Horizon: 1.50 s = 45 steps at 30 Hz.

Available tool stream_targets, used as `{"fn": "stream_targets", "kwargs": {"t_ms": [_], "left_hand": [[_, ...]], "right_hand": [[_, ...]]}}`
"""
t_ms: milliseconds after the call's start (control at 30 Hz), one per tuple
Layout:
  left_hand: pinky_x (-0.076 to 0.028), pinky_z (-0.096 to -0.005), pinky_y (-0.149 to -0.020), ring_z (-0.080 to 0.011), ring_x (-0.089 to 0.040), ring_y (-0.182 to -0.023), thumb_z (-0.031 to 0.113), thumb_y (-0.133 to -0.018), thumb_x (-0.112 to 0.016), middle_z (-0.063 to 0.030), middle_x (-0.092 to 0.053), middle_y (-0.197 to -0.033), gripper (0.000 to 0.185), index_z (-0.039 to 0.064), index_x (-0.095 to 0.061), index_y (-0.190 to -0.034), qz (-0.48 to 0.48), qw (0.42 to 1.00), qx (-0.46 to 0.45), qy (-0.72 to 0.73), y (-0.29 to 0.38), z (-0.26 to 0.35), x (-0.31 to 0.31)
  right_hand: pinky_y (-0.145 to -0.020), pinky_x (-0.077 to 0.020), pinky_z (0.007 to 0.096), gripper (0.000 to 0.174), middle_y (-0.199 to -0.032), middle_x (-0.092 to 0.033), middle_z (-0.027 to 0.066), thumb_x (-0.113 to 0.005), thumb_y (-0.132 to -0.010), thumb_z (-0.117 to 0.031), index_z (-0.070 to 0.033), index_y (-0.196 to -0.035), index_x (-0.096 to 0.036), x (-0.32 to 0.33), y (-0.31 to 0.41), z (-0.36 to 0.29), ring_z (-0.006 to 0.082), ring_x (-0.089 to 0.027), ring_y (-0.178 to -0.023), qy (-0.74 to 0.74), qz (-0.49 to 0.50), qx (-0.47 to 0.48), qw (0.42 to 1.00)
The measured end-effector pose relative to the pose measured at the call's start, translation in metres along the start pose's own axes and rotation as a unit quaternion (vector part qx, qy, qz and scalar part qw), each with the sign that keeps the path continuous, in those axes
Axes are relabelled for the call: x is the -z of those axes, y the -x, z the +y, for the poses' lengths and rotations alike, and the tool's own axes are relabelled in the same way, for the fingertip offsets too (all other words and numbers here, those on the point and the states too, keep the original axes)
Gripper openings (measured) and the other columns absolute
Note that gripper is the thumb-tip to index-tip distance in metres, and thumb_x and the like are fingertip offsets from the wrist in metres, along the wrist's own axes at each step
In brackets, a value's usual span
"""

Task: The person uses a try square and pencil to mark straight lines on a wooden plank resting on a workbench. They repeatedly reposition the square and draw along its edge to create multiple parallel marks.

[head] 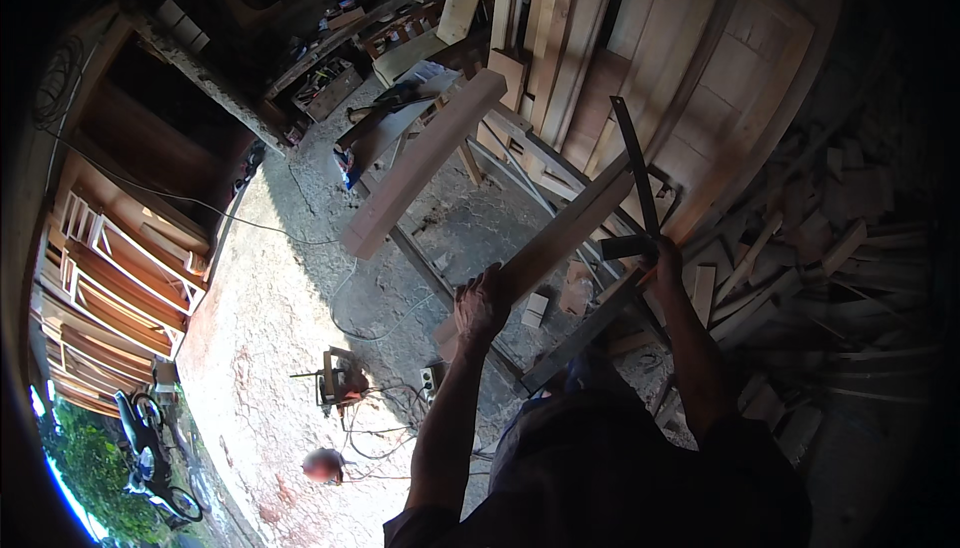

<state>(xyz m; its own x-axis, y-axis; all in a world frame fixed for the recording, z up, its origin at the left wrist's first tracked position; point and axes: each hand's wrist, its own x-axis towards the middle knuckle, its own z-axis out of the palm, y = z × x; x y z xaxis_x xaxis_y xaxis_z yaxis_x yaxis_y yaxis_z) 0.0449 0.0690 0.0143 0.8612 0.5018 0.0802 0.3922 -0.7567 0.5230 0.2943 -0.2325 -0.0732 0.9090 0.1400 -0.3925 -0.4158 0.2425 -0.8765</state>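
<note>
A squared wooden beam (566,229) lies slantwise across a low timber frame (581,336). Wrapped over its near end is my left hand (481,304). My right hand (664,264) grips a carpenter's square by its corner. The long dark blade of the square (635,154) points away past the beam's far end, and its short arm (624,248) reaches left. A thin orange stick, perhaps a pencil (647,275), also shows at my right hand. Further ahead, a thicker wooden beam (424,165) rests across the same frame, apart from my hands.
Boards and a panelled door (739,90) lean behind the frame. Wood offcuts (795,248) pile up at right. On the floor at left are a power tool (337,387), a socket strip (427,384) and loose cables (382,450). A cluttered bench (349,34) stands beyond.
</note>
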Motion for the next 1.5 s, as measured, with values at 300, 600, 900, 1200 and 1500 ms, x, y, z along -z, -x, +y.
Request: {"fn": "stream_targets", "kwargs": {"t_ms": [300,600,900,1200,1500], "left_hand": [[-0.05,-0.0543,-0.094,-0.039,-0.07,-0.106,0.034,-0.103,-0.053,-0.0149,-0.075,-0.11,0.032,0.015,-0.066,-0.125,-0.003,1.0,-0.023,-0.007,-0.002,-0.003,0.001],[-0.047,-0.0519,-0.099,-0.0377,-0.067,-0.109,0.021,-0.093,-0.061,-0.0138,-0.073,-0.113,0.031,0.014,-0.063,-0.123,-0.034,0.999,-0.007,0.002,-0.004,0.001,0.005],[-0.052,-0.0554,-0.09,-0.0413,-0.069,-0.103,0.03,-0.101,-0.056,-0.0158,-0.074,-0.108,0.026,0.013,-0.066,-0.118,0.002,0.999,-0.034,-0.009,-0.002,-0.005,0.001],[-0.053,-0.058,-0.088,-0.0448,-0.069,-0.105,0.032,-0.101,-0.056,-0.0165,-0.072,-0.109,0.027,0.015,-0.062,-0.121,-0.078,0.996,0.025,0.04,-0.011,-0.007,0.0],[-0.052,-0.0502,-0.101,-0.0418,-0.064,-0.122,0.036,-0.109,-0.05,-0.0188,-0.066,-0.135,0.041,0.015,-0.059,-0.143,-0.258,0.959,-0.04,0.109,-0.05,-0.047,0.002]], "right_hand": [[-0.066,-0.0631,0.0338,0.026,-0.089,-0.071,0.0035,-0.055,-0.105,-0.034,-0.01,-0.115,-0.063,0.002,-0.003,0.006,0.0161,-0.071,-0.071,0.003,-0.006,0.019,1.0],[-0.065,-0.0636,0.0341,0.027,-0.088,-0.071,0.0036,-0.054,-0.106,-0.033,-0.01,-0.116,-0.063,0.0,-0.004,0.004,0.0163,-0.071,-0.072,-0.001,0.003,0.004,1.0],[-0.065,-0.0637,0.0346,0.028,-0.093,-0.069,0.005,-0.055,-0.105,-0.034,-0.01,-0.119,-0.061,-0.002,-0.003,0.004,0.0174,-0.07,-0.072,0.004,0.017,-0.007,1.0],[-0.065,-0.0632,0.0344,0.028,-0.087,-0.07,0.0051,-0.057,-0.105,-0.036,-0.01,-0.112,-0.063,-0.005,0.005,-0.002,0.0167,-0.07,-0.069,0.002,0.009,0.009,1.0],[-0.066,-0.0636,0.0369,0.029,-0.087,-0.07,0.0056,-0.057,-0.104,-0.036,-0.009,-0.113,-0.061,-0.008,0.001,0.001,0.018,-0.071,-0.069,0.009,0.025,-0.001,1.0]]}}
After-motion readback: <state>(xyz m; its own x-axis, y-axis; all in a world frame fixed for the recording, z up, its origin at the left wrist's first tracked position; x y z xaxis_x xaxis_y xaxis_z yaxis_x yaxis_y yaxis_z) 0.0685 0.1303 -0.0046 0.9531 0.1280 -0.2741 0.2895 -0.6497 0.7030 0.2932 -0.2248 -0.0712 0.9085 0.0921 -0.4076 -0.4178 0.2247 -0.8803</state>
